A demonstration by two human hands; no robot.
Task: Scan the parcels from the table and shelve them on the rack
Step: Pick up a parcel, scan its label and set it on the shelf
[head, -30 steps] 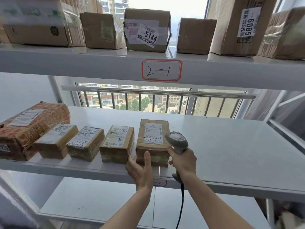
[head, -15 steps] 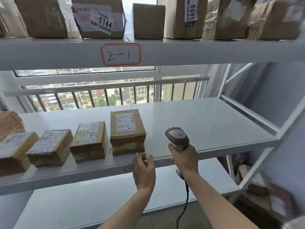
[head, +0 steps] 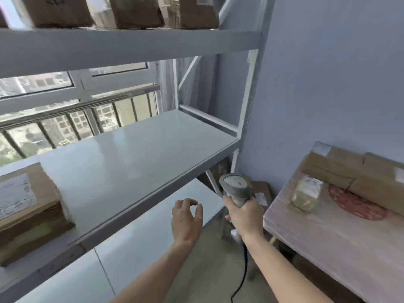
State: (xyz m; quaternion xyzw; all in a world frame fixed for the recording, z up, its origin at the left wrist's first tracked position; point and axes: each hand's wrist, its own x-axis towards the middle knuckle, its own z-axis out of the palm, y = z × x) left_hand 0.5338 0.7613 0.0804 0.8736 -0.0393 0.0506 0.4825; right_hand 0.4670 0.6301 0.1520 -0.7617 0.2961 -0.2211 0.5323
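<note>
- The rack [head: 131, 49] filled the left and centre of the frame, its white shelves running from the lower left toward the wall at the right.
- On the top shelf, along the upper edge of the frame, stood several brown cardboard parcels [head: 135, 12], blurred and cut off by the frame.
- On the middle shelf [head: 135, 154], one labelled parcel [head: 28, 206] lay at the far left edge of the frame.
- The left hand [head: 185, 217], at lower centre, hung in the air in front of the shelf edge, its fingers loosely curled, gripping nothing.
- The right hand [head: 243, 213], just to its right, was wrapped round the grip of a grey scanner [head: 236, 189], whose cable [head: 242, 274] trailed downward.
- At the lower right stood the desk [head: 323, 243], carrying a large cardboard parcel [head: 354, 171] against the wall and a small clear-wrapped packet [head: 307, 193] touching its front.
</note>
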